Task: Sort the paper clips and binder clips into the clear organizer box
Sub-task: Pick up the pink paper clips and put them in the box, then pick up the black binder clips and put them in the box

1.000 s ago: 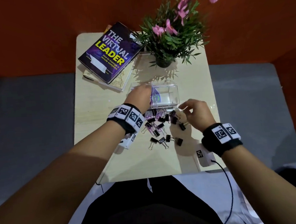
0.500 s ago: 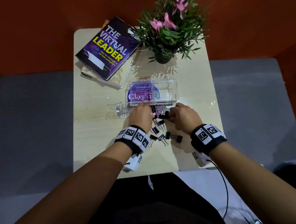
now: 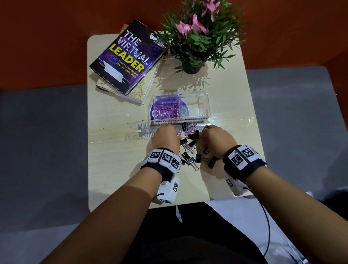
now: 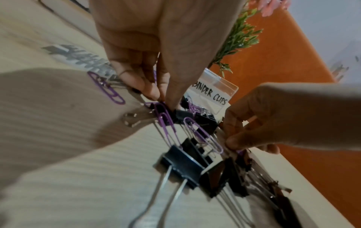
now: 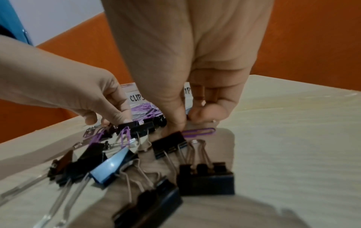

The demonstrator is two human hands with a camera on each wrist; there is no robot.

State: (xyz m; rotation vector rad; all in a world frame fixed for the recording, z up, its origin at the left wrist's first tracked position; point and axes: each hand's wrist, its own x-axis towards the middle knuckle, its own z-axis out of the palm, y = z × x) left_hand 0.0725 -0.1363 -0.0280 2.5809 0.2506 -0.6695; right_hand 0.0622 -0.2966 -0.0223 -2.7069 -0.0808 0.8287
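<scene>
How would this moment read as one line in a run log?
left hand: picking in pile | right hand: pinching | paper clips: left compartment | right compartment: empty

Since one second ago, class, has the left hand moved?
Yes. The left hand has pulled back from over the clear box toward the person, down to the clip pile in front of it.

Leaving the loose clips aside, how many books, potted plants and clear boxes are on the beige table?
Stacked books, purple over beige: 2
Green potted plant with pink flowers: 1
Clear plastic organizer box: 1
Total: 4
</scene>
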